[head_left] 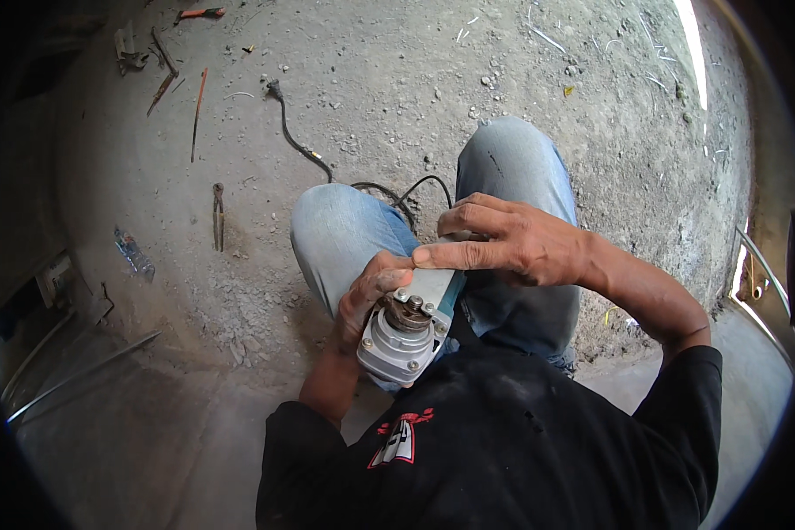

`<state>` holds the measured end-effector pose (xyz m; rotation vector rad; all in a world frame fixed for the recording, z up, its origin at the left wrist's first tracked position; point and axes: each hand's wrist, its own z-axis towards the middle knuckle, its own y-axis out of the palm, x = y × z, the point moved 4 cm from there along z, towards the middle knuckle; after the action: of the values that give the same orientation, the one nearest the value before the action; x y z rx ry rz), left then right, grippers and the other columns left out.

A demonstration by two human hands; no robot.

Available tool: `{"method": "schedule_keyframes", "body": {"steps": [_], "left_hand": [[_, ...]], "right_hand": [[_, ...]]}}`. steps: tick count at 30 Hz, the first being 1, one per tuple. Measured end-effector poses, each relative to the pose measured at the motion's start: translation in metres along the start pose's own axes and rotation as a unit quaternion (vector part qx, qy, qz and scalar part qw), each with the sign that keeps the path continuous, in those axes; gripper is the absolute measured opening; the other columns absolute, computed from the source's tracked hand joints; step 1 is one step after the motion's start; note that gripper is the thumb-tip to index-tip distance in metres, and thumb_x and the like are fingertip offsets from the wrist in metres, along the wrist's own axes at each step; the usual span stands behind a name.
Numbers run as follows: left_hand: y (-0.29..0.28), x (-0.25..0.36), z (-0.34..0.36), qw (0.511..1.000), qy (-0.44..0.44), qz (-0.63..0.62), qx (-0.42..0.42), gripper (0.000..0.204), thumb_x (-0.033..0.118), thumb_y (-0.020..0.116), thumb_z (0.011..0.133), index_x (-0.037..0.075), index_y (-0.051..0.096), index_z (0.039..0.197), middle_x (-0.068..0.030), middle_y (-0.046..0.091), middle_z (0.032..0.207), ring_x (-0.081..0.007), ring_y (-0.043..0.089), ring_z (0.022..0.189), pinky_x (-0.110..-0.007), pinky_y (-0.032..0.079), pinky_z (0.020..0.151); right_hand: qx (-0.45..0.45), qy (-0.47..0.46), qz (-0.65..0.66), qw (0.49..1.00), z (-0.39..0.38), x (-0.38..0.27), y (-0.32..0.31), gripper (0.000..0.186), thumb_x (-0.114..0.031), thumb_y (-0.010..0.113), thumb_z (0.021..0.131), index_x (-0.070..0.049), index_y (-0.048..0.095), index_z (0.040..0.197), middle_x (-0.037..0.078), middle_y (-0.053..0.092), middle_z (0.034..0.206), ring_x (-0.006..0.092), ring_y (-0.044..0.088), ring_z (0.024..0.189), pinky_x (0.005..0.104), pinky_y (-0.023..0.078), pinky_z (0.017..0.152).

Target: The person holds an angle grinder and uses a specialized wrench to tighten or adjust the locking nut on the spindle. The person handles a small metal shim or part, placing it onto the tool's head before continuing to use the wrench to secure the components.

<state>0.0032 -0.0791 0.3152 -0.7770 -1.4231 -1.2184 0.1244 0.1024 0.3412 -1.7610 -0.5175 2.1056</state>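
An angle grinder (pixel 402 349) with a silver gear head and a teal body lies across my lap, its head toward my shirt. A brown, dirty collar with a bolt shows on top of the head. My left hand (pixel 371 291) is wrapped round the tool's left side, with the fingers underneath hidden. From the right, my right hand (pixel 521 247) grips over the body, one finger stretched across the grey casing to meet my left hand. Beyond my knees a black power cord (pixel 296 141) lies coiled on the ground, ending in a plug (pixel 275 88).
Pliers (pixel 218 216), a clear plastic bottle (pixel 133 253) and a thin orange rod (pixel 200 115) lie on the dusty ground at the left. Farther back is an orange-handled tool (pixel 200 14). A metal rod (pixel 84 378) slants at the lower left. Rubble and white scraps are scattered about.
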Motion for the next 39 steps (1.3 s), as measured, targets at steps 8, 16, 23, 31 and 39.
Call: {"method": "schedule_keyframes", "body": {"steps": [8,16,23,31,39], "left_hand": [[-0.007,-0.012,-0.012,0.997,-0.045,-0.022,0.061,0.035,0.026,0.067,0.088,-0.002,0.058,0.107,-0.025,0.064,0.102,-0.0258,0.068,0.091,-0.036,0.061,0.079],[-0.008,-0.009,-0.004,0.992,-0.118,0.003,0.045,0.033,0.024,0.062,0.086,-0.002,0.057,0.106,-0.0229,0.065,0.096,-0.0239,0.069,0.085,-0.031,0.061,0.071],[0.005,-0.003,0.014,0.999,-0.032,0.02,-0.023,0.035,0.015,0.068,0.082,0.005,0.055,0.114,-0.022,0.066,0.099,-0.0238,0.069,0.085,-0.032,0.059,0.072],[0.01,0.004,0.03,0.996,0.038,0.006,-0.078,0.05,0.005,0.074,0.078,0.013,0.053,0.122,-0.0209,0.067,0.101,-0.0237,0.069,0.085,-0.033,0.056,0.073],[-0.001,-0.035,0.01,0.952,-0.206,-0.185,-0.133,0.057,0.0,0.076,0.078,0.016,0.052,0.128,-0.0198,0.068,0.102,-0.0223,0.068,0.084,-0.034,0.055,0.073]], "right_hand": [[0.005,-0.029,0.009,1.0,0.005,0.006,0.001,0.074,-0.001,0.055,0.08,-0.024,0.045,0.149,0.012,0.057,0.117,0.03,0.057,0.1,0.0388,0.052,0.089],[0.007,-0.038,-0.011,0.999,0.006,0.011,0.0,0.074,-0.001,0.058,0.079,-0.025,0.047,0.148,0.012,0.058,0.115,0.0291,0.059,0.097,0.0387,0.055,0.084],[0.029,-0.037,0.04,0.998,0.011,0.012,-0.005,0.06,-0.006,0.063,0.083,-0.019,0.056,0.141,0.018,0.06,0.12,0.0373,0.06,0.111,0.0459,0.052,0.094],[0.045,0.007,-0.012,0.999,-0.005,0.0,0.002,0.068,-0.001,0.066,0.079,-0.021,0.054,0.143,0.015,0.06,0.112,0.0342,0.063,0.104,0.0425,0.056,0.088],[0.063,0.087,-0.038,0.993,-0.015,-0.016,0.009,0.069,-0.003,0.064,0.081,-0.025,0.051,0.144,0.014,0.06,0.111,0.0342,0.064,0.102,0.0386,0.06,0.078]]}}
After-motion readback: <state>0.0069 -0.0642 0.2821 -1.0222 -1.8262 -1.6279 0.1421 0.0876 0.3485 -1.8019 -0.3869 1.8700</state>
